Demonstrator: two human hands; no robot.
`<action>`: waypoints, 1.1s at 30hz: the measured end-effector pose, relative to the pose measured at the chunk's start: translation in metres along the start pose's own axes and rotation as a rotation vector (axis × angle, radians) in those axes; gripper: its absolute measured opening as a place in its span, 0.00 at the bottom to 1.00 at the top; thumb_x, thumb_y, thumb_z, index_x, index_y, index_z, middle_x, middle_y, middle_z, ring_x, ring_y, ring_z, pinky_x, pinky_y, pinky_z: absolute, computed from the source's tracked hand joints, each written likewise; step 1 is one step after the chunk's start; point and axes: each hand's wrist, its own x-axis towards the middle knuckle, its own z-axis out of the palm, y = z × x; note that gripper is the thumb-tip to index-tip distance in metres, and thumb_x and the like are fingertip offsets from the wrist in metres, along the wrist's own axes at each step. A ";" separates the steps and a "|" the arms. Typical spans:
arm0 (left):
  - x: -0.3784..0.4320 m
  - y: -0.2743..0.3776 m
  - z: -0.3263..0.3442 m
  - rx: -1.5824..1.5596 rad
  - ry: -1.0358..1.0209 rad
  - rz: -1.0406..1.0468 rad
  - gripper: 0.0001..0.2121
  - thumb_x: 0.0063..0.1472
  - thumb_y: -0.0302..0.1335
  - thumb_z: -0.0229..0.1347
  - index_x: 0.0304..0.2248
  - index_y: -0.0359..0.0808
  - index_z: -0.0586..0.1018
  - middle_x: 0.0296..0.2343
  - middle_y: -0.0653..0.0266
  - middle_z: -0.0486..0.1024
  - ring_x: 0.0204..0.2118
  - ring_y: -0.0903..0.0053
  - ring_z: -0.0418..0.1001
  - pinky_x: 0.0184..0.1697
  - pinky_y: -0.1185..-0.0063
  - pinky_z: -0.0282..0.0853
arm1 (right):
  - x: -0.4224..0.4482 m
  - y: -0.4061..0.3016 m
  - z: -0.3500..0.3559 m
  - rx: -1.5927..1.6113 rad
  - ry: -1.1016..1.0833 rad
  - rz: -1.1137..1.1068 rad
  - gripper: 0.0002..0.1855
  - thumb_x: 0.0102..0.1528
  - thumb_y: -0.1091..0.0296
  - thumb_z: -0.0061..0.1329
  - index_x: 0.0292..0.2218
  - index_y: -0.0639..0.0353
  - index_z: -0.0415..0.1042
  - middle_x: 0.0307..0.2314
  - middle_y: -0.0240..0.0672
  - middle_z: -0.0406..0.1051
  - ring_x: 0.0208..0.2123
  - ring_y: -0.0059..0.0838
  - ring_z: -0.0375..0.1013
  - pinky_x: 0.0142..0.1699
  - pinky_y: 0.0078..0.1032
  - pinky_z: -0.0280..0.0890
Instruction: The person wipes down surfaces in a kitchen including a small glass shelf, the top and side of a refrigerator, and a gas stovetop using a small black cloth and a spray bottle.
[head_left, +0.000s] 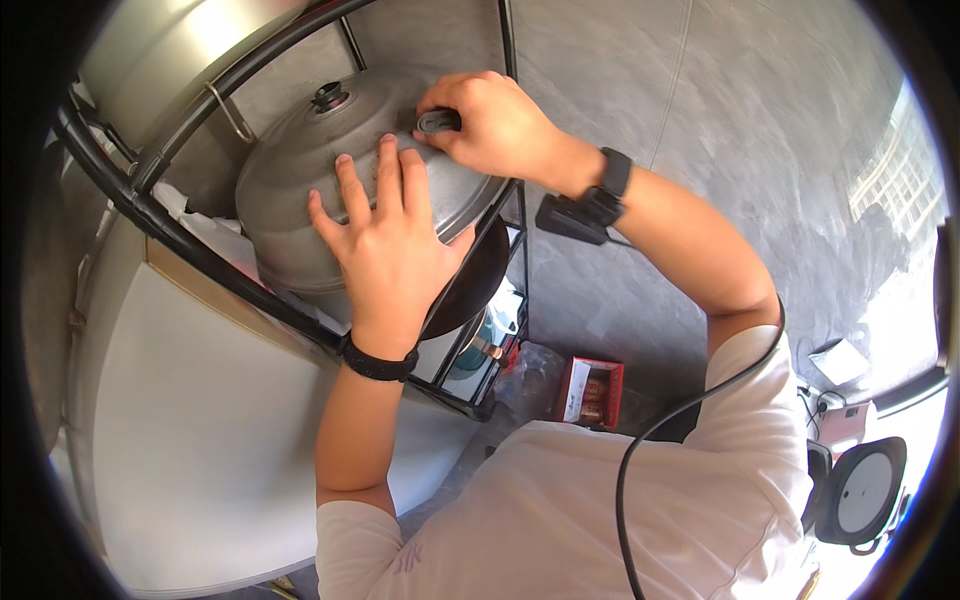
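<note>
A large domed metal pot lid (281, 161) with a black knob (328, 96) rests on a metal pot on a black rack. My left hand (386, 244) lies on the lid's near side, fingers spread and pressed to the metal. Pinched in my right hand (499, 120) is a dark grey folded cloth (439, 121), held against the lid's right side. Dark smudges mark the lid around the cloth. How much of the cloth sits inside my fist is hidden.
Black rack tubes (225, 277) run in front of and above the lid, with a metal hook (231, 112) hanging from one. Below is a dark pan (472, 277). A grey wall (600, 300) stands at right. On the floor sits a red box (616, 390). A black cable (660, 424) trails over my shirt.
</note>
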 end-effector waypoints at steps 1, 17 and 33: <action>-0.001 -0.001 0.000 -0.015 -0.001 0.005 0.40 0.41 0.49 0.67 0.52 0.39 0.70 0.54 0.67 0.69 0.57 0.55 0.65 0.53 0.47 0.57 | 0.003 -0.008 -0.004 0.005 -0.003 -0.007 0.13 0.44 0.72 0.55 0.35 0.65 0.77 0.31 0.44 0.77 0.34 0.47 0.76 0.41 0.37 0.71; 0.001 -0.006 -0.006 -0.067 0.013 0.014 0.36 0.40 0.50 0.66 0.48 0.40 0.73 0.55 0.65 0.67 0.56 0.54 0.64 0.54 0.48 0.56 | 0.138 0.096 0.041 -0.442 -0.481 0.112 0.22 0.52 0.60 0.56 0.49 0.56 0.75 0.44 0.46 0.74 0.48 0.46 0.72 0.53 0.38 0.67; 0.000 -0.008 -0.010 -0.049 -0.019 0.025 0.37 0.39 0.49 0.67 0.48 0.39 0.73 0.54 0.64 0.68 0.56 0.53 0.63 0.54 0.47 0.55 | 0.073 0.013 -0.009 0.293 -0.595 -0.398 0.18 0.49 0.75 0.52 0.43 0.69 0.75 0.38 0.47 0.74 0.43 0.49 0.72 0.48 0.34 0.68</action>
